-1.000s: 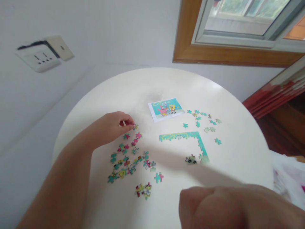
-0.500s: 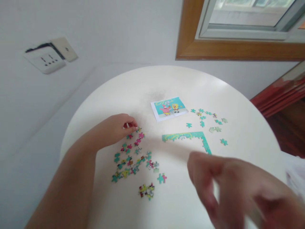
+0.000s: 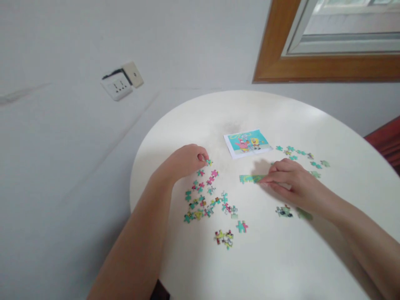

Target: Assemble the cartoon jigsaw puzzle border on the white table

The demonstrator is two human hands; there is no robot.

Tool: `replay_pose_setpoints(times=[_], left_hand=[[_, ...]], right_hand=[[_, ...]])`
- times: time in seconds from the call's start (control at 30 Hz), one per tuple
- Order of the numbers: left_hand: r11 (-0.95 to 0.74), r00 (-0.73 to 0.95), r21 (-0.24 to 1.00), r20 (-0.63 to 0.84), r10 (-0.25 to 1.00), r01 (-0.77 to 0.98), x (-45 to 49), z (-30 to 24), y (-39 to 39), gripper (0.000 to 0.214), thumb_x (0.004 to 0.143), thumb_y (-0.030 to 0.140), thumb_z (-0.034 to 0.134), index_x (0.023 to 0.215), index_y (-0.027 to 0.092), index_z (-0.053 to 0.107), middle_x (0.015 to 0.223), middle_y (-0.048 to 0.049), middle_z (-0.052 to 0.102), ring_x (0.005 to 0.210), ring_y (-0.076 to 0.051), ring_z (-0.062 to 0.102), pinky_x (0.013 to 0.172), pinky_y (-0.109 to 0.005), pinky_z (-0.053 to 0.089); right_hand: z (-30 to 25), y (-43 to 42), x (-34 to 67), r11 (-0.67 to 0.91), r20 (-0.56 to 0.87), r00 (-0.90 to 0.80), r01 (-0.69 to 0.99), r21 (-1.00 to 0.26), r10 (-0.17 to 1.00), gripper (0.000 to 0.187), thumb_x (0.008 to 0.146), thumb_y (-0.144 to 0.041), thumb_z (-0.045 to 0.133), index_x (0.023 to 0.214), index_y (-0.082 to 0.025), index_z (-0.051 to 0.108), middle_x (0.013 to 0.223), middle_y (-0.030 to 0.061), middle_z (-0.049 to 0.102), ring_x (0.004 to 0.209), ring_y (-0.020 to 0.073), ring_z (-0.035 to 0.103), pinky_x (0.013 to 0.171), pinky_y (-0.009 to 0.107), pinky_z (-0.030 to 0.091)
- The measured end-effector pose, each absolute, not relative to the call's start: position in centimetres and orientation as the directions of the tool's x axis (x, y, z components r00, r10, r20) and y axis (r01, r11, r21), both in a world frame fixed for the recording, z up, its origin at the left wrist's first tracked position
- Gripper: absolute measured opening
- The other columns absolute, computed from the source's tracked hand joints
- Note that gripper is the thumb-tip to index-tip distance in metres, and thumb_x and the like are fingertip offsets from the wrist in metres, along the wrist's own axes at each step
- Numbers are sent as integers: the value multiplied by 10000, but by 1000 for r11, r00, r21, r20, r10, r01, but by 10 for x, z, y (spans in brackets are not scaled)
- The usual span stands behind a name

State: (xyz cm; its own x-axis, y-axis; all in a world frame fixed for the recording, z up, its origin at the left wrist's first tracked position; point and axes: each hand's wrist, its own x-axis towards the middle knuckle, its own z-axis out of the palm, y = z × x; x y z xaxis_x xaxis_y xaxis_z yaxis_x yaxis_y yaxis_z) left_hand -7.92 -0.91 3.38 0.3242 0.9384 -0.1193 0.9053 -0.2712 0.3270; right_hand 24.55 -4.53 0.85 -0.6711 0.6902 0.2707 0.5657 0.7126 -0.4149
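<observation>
My left hand (image 3: 189,160) is closed in a pinch, its fingertips on a teal and yellow puzzle piece (image 3: 209,162) at the top of the left-hand group. Below its fingers lie loose pink, teal and yellow puzzle pieces (image 3: 214,173). My right hand (image 3: 286,177) is also pinched, its fingertips down at the lower edge of a joined teal puzzle strip (image 3: 246,178). Anything between those fingertips is too small to make out. The hand covers the strip's right part. Just below it sits a small joined cluster (image 3: 283,211) with dark and pale green parts.
Behind the strip lies a printed reference picture (image 3: 248,143) with cartoon figures. Teal pieces (image 3: 290,148) are scattered at the right. A yellow and red cluster (image 3: 224,238) lies nearer me. The round white table (image 3: 265,266) meets a wall with a socket (image 3: 118,86).
My right hand has moved from the near right, close to the camera, out to the puzzle strip. My left hand stays at its piece. The view has turned left.
</observation>
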Motion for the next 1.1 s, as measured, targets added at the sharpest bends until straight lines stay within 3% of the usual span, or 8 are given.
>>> replay_pose_setpoints(times=[0.4, 0.6, 1.1], left_hand=[[-295, 332, 307, -75, 940, 905, -83, 44, -19, 267, 794, 169, 543, 958, 198, 752, 927, -59, 704, 812, -192, 645, 729, -288, 469], [-290, 339, 273, -156, 928, 917, -86, 51, -29, 315, 782, 131, 500, 932, 207, 766, 856, -48, 714, 774, -195, 640, 696, -295, 457], [-200, 281, 249, -346, 895, 947, -92, 60, -43, 167, 766, 147, 650, 928, 188, 654, 914, -23, 679, 799, -174, 607, 661, -270, 399]], right_hand=[[3, -33, 256, 692, 312, -619, 617, -375, 721, 239, 954, -290, 535, 978, -220, 761, 871, 85, 681, 814, 225, 616, 766, 399, 464], [0, -30, 264, 662, 291, -594, 666, -344, 750, 233, 957, -294, 533, 1006, -237, 754, 891, 83, 679, 827, 233, 606, 748, 388, 451], [-8, -22, 280, 535, 297, -454, 787, -307, 840, 262, 929, -341, 543, 960, -208, 767, 924, 99, 702, 853, 270, 619, 762, 428, 489]])
